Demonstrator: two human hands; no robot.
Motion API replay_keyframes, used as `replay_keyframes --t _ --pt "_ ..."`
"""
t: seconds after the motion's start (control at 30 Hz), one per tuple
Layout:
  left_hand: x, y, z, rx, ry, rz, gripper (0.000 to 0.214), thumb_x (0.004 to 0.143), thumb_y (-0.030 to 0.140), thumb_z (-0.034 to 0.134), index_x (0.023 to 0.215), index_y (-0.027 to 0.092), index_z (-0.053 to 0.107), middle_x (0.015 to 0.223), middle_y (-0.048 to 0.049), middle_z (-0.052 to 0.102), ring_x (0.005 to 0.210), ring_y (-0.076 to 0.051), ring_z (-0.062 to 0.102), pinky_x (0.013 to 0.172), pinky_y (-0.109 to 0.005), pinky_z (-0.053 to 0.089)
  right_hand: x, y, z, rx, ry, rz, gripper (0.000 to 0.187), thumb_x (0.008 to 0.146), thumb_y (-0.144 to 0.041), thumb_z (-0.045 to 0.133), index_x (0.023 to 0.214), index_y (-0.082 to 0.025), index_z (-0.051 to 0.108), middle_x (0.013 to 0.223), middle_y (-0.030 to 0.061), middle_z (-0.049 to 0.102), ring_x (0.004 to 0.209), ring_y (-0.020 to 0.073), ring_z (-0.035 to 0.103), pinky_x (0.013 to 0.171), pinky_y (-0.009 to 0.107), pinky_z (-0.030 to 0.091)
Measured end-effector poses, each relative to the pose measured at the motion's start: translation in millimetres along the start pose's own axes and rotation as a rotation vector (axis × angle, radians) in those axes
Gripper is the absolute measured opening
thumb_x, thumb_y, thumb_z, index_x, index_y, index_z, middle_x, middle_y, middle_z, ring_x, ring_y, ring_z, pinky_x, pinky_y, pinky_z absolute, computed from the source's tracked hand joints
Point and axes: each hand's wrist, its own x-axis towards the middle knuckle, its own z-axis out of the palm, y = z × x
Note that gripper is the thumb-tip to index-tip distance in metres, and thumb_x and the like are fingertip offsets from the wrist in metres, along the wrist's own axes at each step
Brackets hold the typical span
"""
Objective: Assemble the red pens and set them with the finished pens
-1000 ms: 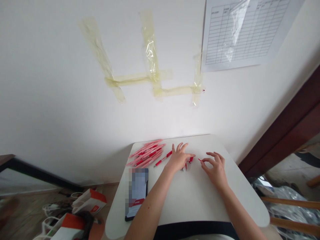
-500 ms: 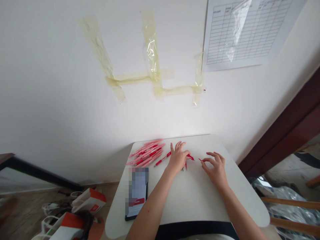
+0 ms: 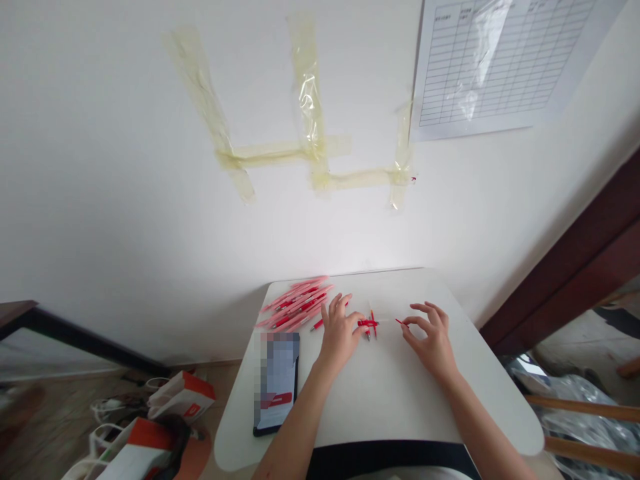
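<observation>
"Where are the hands?"

"Both over the table [image 3: 385, 407]. Call the wall side twelve o'clock. The left hand [image 3: 340, 337] is near eleven on the tabletop, the right hand [image 3: 431, 340] near two, well apart."

"Are they holding anything?"

"Yes, both. The left has thumb and finger pinched on the end of a red pen [image 3: 369, 323], which points out toward three o'clock from the fingertips. The right pinches a small red piece [image 3: 401, 323] that sticks out at ten o'clock from its fingertips. Its other fingers are spread."

"So the pen sits between them?"

"It does, close against the left hand and at nine o'clock from the right. A thin red stick [image 3: 372, 315] crosses it, running roughly twelve to six. I can't tell if those two touch."

"And the others?"

"There's a pile of pink and red pens [image 3: 295, 308] at ten o'clock from the left hand, apart from it. One loose pen [image 3: 317, 325] lies between the pile and that hand, partly hidden by it. The phone [image 3: 277, 387] is at eight o'clock, beside the left forearm."
</observation>
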Motion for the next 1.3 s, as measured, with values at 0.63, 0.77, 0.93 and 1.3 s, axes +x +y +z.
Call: replay_keyframes --t 0.63,0.77,0.93,1.3 --pt "-37 4 19.0 -0.022 0.138 -0.115 0.012 0.084 0.025 0.072 0.095 0.03 0.073 0.146 -0.0069 0.051 0.141 -0.036 0.038 0.115 -0.074 0.024 2 -19 -5 -0.021 -0.133 -0.12 0.008 0.089 -0.029 0.062 0.085 -0.029 0.069 0.128 0.007 0.06 0.135 0.0347 0.041 0.103 0.061 0.046" --pt "-37 2 19.5 0.005 0.14 -0.104 0.013 0.085 0.024 0.071 0.096 0.03 0.073 0.145 -0.0076 0.052 0.142 -0.036 0.039 0.115 -0.074 0.025 2 -21 -6 -0.043 -0.154 -0.145 0.008 0.089 -0.028 0.062 0.086 -0.029 0.069 0.128 0.0072 0.061 0.135 0.0348 0.041 0.106 0.064 0.043" --pt "-38 2 20.3 0.022 0.156 -0.088 0.014 0.084 0.023 0.071 0.097 0.03 0.073 0.143 -0.0074 0.054 0.141 -0.036 0.04 0.115 -0.075 0.024 2 -19 -5 -0.065 -0.164 -0.186 0.007 0.09 -0.029 0.063 0.087 -0.029 0.07 0.128 0.0065 0.061 0.134 0.0345 0.043 0.109 0.066 0.04" --pt "-39 1 21.9 0.028 0.147 -0.097 0.013 0.085 0.025 0.07 0.096 0.031 0.074 0.143 -0.0074 0.054 0.141 -0.035 0.04 0.116 -0.074 0.023 1 -17 -1 -0.094 -0.185 -0.193 0.011 0.094 -0.03 0.062 0.093 -0.032 0.074 0.128 0.0062 0.062 0.134 0.0341 0.045 0.109 0.067 0.04"
